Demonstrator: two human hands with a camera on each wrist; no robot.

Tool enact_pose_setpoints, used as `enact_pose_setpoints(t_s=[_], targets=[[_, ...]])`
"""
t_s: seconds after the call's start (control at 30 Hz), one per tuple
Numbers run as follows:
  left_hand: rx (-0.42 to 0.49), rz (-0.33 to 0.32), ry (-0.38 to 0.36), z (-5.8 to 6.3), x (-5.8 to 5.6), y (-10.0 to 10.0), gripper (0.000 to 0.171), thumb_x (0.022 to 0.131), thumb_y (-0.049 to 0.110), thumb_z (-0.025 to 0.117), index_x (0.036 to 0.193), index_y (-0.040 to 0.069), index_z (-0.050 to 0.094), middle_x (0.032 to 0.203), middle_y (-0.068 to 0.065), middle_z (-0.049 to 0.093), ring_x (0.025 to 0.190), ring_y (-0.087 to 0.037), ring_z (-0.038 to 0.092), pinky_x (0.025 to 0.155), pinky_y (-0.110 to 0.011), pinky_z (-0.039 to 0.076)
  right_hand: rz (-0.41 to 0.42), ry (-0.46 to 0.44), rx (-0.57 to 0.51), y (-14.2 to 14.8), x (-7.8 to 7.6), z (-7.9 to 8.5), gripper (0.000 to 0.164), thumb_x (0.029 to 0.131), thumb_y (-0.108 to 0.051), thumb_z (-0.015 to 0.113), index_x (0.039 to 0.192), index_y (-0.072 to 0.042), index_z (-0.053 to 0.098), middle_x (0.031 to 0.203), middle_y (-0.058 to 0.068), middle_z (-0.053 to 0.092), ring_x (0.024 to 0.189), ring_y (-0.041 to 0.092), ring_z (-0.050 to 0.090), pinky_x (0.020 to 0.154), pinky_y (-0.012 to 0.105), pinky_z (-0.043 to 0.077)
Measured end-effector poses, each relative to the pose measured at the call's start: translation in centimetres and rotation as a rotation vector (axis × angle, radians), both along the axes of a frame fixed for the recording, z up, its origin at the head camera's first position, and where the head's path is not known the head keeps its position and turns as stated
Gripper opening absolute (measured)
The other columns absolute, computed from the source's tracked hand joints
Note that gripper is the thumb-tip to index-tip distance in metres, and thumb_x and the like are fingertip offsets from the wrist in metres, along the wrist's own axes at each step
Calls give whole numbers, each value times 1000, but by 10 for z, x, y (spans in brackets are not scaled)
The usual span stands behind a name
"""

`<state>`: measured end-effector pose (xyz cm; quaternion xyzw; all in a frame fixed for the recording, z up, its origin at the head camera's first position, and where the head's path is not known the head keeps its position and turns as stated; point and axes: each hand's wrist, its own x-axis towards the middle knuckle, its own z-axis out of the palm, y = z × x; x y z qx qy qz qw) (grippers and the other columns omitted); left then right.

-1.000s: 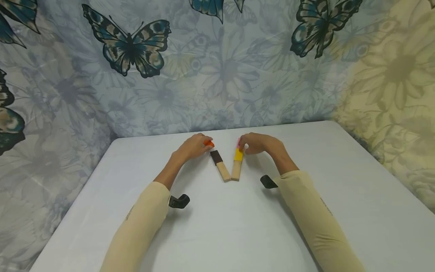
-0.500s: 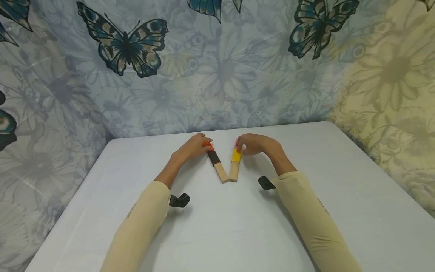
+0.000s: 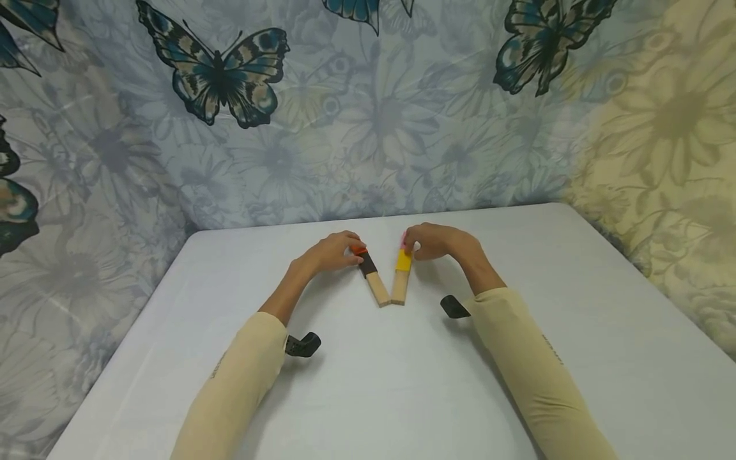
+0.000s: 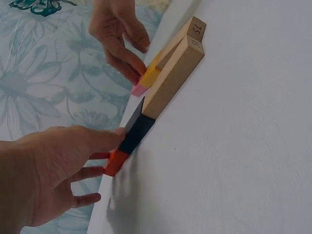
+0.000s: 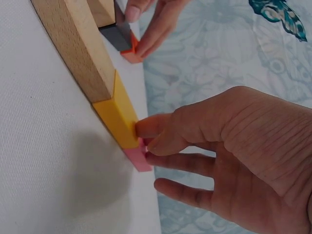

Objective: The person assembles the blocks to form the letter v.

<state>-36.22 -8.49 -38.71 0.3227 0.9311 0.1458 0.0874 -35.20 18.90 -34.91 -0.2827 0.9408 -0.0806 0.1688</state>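
Two rows of wooden blocks lie in a V on the white table. In the left row are a plain block (image 4: 174,76), a dark block (image 4: 137,131) and an orange block (image 4: 116,162), end to end. The right row has a plain block (image 5: 78,48), a yellow block (image 5: 117,119) and a pink block (image 5: 138,158). My left hand (image 3: 333,252) touches the dark block with the thumb and the orange block with spread fingers. The fingers of my right hand (image 3: 439,242) touch the yellow and pink blocks; its thumb looks apart from them in the left wrist view.
The white table (image 3: 368,396) reaches back to a butterfly-print cloth (image 3: 379,128). Its far edge is just behind both hands. A black wrist camera sticks inward from the left sleeve (image 3: 236,383) and another from the right sleeve (image 3: 535,364).
My left hand has set the orange block against the end of the dark block; its thumb has since slid nearer along the dark block. My right hand stays at the yellow and pink blocks.
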Motion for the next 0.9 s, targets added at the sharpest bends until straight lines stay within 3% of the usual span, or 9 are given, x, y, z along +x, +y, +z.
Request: enact_pose_setpoints(t_s=[0.37,0.9], targets=[[28,5,37,-4,6,1,40,105,26,65,140,7,66,153,-16,56,143,-36,53,119,-52,45,4,6,-3,-1,0,-1,28,95,0,61,117,-3,78,144,17,63,137,38,56,118,54,45],[1,44,124,-6,14,14,34,103,21,67,134,8,72,145,-9,65,133,-34,64,106,-53,55,35,14,-18,1,-2,-1,27,93,4,62,114,-1,78,141,19,63,134,39,57,116,53,47]])
